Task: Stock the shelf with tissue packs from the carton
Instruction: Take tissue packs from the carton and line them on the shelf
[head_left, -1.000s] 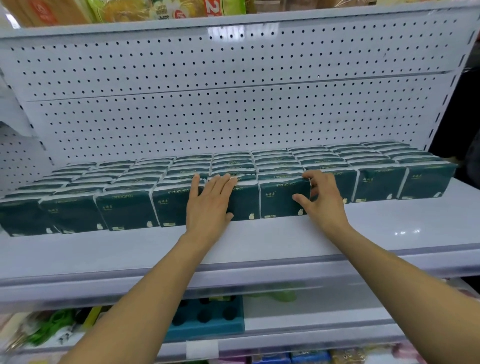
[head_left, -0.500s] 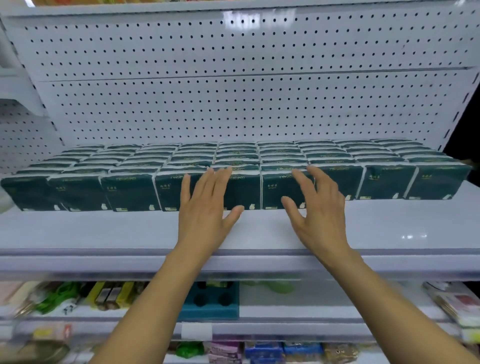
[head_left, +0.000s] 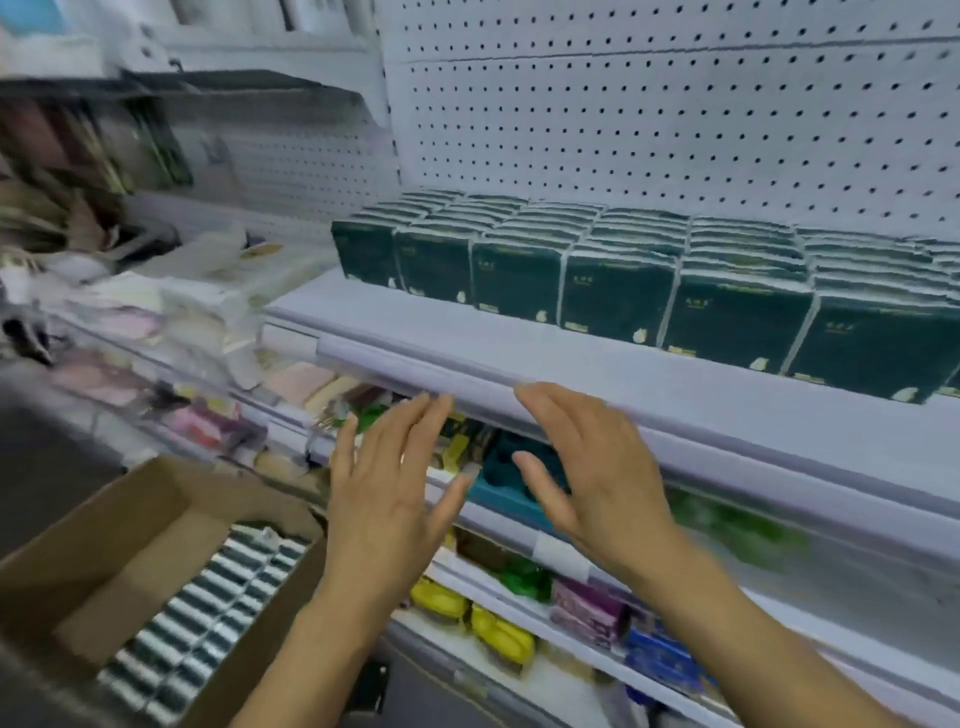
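Both hands are leaving the packs (head_left: 613, 283) they were pressing a second ago and the view is swinging left and down. In the head view, the left hand (head_left: 387, 491) and right hand (head_left: 597, 478) are hovering at lower centre before the shelf (head_left: 415, 358) edge, fingers spread, holding nothing. The carton (head_left: 124, 525) is appearing at lower left with packs inside; another load is probably coming next.

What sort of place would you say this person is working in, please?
Most likely a small shop or supermarket aisle. White pegboard-backed shelving holds rows of identical dark green tissue packs, lower shelves carry assorted packaged goods, and an open carton of more packs stands alongside.
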